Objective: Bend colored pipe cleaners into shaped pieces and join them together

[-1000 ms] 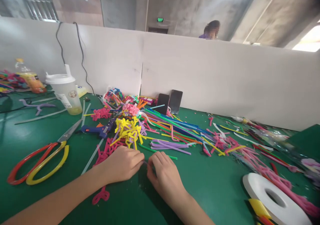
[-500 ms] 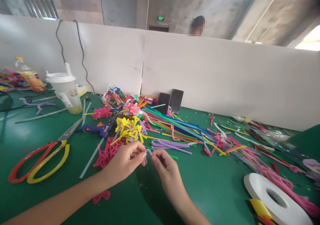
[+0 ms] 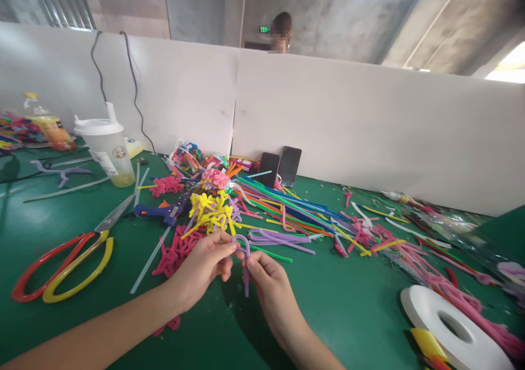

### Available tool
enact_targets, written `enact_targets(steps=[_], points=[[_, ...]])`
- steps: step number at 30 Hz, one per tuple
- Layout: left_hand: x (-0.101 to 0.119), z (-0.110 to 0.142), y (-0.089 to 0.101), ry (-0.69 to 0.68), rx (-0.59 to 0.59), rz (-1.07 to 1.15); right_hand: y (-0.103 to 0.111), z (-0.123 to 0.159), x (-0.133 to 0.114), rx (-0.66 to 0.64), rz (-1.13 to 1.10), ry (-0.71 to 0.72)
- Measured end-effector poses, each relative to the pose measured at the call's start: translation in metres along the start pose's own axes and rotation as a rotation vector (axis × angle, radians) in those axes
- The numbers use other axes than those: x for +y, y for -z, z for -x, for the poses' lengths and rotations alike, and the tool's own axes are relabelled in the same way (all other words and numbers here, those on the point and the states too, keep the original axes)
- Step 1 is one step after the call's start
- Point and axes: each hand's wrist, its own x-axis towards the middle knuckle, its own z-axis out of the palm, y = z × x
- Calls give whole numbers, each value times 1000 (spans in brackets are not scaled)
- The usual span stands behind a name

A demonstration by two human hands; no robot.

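A purple pipe cleaner (image 3: 246, 282) is bent into a hook between my two hands, its straight end hanging down. My left hand (image 3: 211, 260) pinches the curved end between thumb and fingertips. With thumb and forefinger, my right hand (image 3: 270, 282) grips the straight side just below the bend. Just behind the hands lie yellow bent pipe cleaners (image 3: 211, 211), dark pink ones (image 3: 176, 249) and a small bundle of straight purple ones (image 3: 281, 238). A blue glue gun (image 3: 164, 212) rests beyond my left hand.
Large scissors (image 3: 102, 238) lie open at left, near a lidded cup (image 3: 109, 151) and a juice bottle (image 3: 53, 129). Two phones (image 3: 289, 166) lean at the white partition (image 3: 361, 129). A white tape roll (image 3: 430, 304) sits at right. Someone's head shows beyond the partition.
The purple pipe cleaner has turned, so its hook and hanging end now show clearly. My hands shifted slightly. The person behind the partition has moved left.
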Motion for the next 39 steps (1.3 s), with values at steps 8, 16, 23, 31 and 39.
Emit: enact_targets(steps=[8,16,23,31,39], points=[[-5,-1,1,41,-44,73,-2,0,2,40,45,38],[-3,1,-2,19,-77,-247,-3,3,-1,36,191,137],[5,2,0,-14,-145,-456,1,3,-6,-17,303,171],[2,1,6,68,-189,-674,7,4,-7,-39,1051,536],[-1,2,7,65,-198,-745,8,5,0,-72,1294,740]])
